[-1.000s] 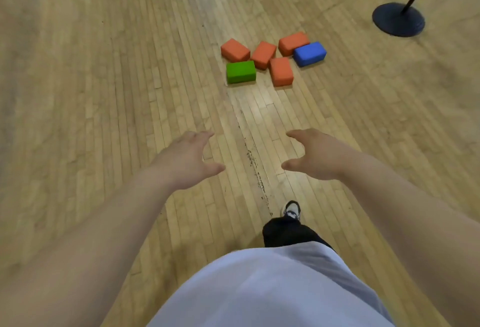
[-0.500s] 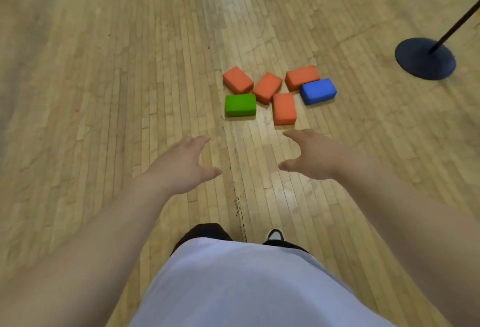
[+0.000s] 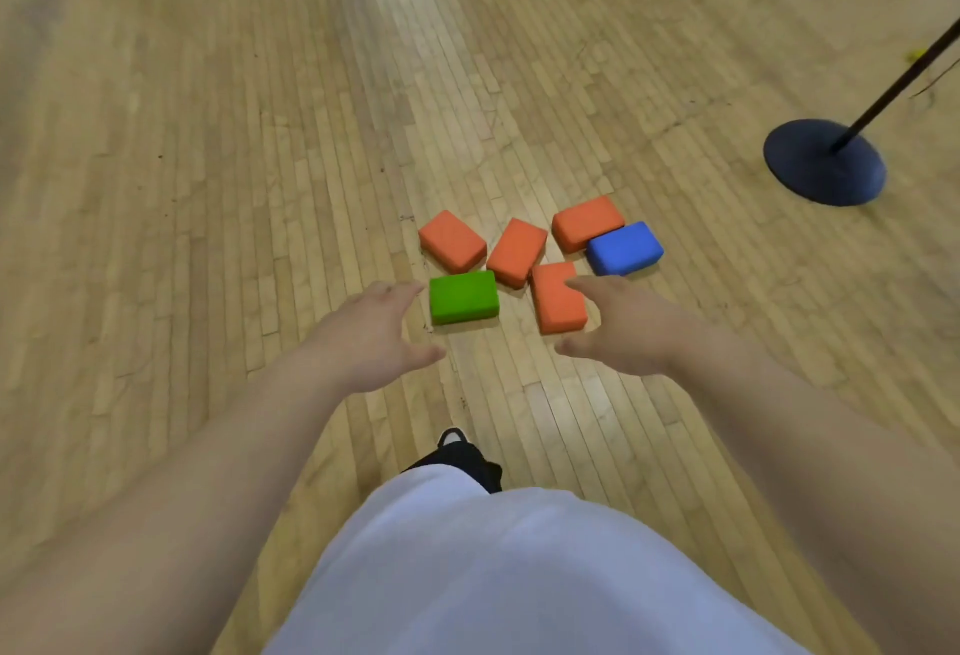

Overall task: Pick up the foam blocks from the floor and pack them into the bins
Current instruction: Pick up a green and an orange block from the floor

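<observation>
hands spread, foam blocks clustered, floor around

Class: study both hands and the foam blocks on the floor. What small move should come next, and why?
Probably lower both hands and grip the two nearest blocks: the left hand is open beside the green block, the right hand open at the near orange block. Neither holds anything yet, and no bin is in view.

Both my bare arms stretch forward and down, palms facing inward. My left hand is spread, fingers relaxed, thumb out to the right, holding nothing. My right hand mirrors it, fingers straight, thumb pointing left, also holding nothing.
</observation>
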A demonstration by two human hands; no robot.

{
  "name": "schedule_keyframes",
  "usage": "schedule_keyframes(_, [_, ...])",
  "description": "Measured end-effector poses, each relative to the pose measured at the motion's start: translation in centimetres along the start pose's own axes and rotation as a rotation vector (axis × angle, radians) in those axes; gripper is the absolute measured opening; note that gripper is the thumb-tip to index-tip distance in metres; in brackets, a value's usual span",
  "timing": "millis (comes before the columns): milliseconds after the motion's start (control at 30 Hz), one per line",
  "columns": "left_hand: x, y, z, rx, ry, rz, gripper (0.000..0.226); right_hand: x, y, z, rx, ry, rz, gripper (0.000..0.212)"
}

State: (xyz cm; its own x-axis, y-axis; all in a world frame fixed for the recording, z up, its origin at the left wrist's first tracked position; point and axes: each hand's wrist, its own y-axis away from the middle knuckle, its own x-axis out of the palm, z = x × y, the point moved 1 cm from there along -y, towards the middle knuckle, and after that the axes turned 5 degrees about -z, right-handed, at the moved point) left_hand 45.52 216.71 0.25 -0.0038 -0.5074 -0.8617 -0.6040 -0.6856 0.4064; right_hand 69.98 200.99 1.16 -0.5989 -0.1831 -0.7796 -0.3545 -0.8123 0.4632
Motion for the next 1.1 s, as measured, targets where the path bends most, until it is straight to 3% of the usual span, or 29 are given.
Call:
schedule_keyframes(233, [-9.1,-12.5,2.8,0.043,-0.068,0.040,0.094,-4.7,-10.2,3.5,0.069,-0.002,-0.035,0.092])
schedule_keyframes(467, [-10.5,-22.7,2.2,0.064,-0.086,0.144,0.095,-7.2,-19.7,1.6,0.121,0.023,0.037,0.096])
schedule_keyframes(667, [-8.4,-31.4,0.9,-0.029,-0.095,0.221,0.097,-8.8,-30.3,-3.6,0.106,0.088,0.147,0.114])
schedule_keyframes(867, [-4.7,-42.4,-1.2,-0.096,-0.152,0.304,0.102,-9.5,-43.9,-10.0,0.036,0.301,0.277,0.125])
schedule_keyframes(1000, [1.3,-52.0,-0.5,-0.097,-0.154,0.346,0.106,-4.5,-53.4,-14.5,0.028,0.435,0.395,0.133])
schedule_keyframes(1100, [10.3,-60.0,0.9,-0.048,-0.142,0.419,0.110,2.1,-60.8,-19.0,0.003,0.496,0.479,0.135])
